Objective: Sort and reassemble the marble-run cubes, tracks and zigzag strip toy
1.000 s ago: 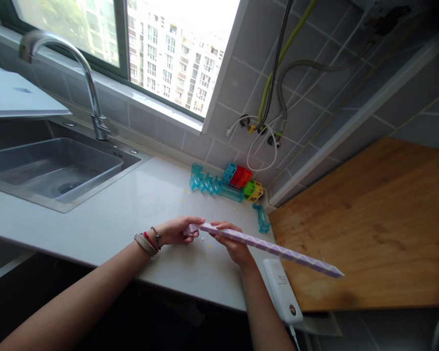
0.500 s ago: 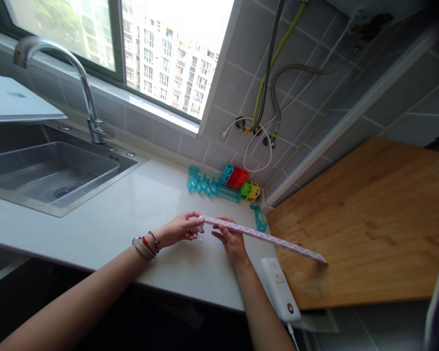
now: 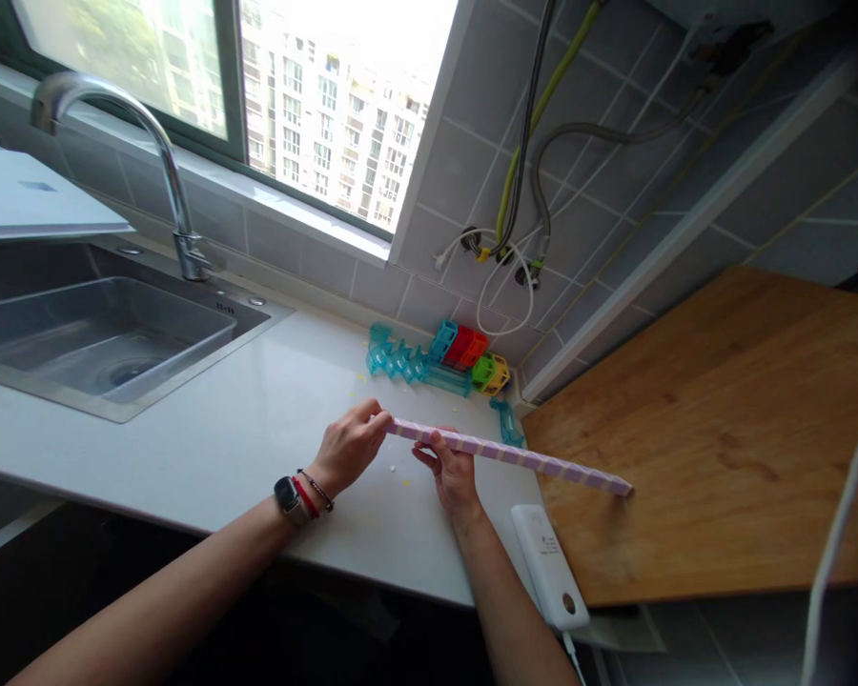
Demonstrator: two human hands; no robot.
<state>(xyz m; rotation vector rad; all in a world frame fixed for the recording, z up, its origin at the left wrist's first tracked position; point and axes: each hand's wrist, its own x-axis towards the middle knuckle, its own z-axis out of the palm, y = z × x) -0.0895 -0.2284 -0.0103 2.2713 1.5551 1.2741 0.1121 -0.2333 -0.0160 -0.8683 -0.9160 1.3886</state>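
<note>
Left hand: conceals one end of the strip. Right hand: partly covered by the strip. Forearms: both cut off at the lower border. Specks, toward the counter's front edge: too small to identify. Power bank, at the counter's right front corner: print illegible, cord cut off below. Sink, toward the counter's left end: cut off at the border. Watch: display unreadable

From left hand | 9–11 o'clock: countertop passable | 1–2: teal plastic pieces block | 3: lilac rod bars | 4: power bank
</note>
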